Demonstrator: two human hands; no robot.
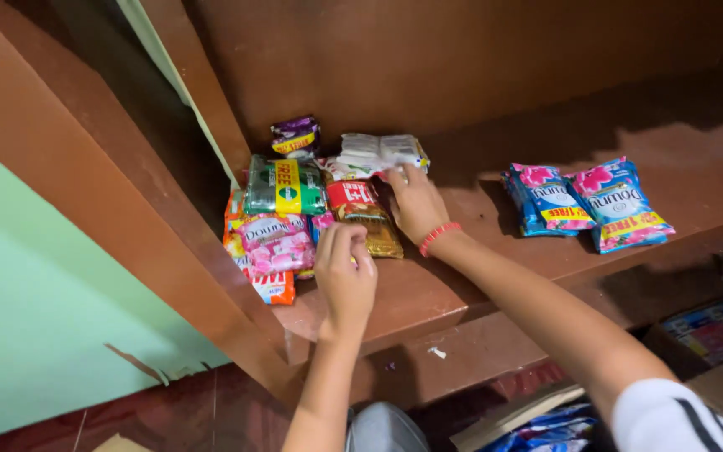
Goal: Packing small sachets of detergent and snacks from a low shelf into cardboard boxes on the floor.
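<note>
My left hand (346,276) is curled at the front of a pile of sachet packs on a brown wooden shelf (495,251), its fingertips pinching the edge of a pink pack (275,241). My right hand (416,205), with a red band at the wrist, rests flat further back, its fingers on a white pack (381,151) and beside a red-and-gold pack (365,212). A green pack with a yellow band (284,187) and a purple pack (296,136) lie in the same pile.
Two blue sachet packs with pink flowers (587,203) lie apart on the right of the shelf. An orange pack (273,287) sits at the shelf's front left. A green wall (35,318) is left; boxes and packs (713,326) lie below.
</note>
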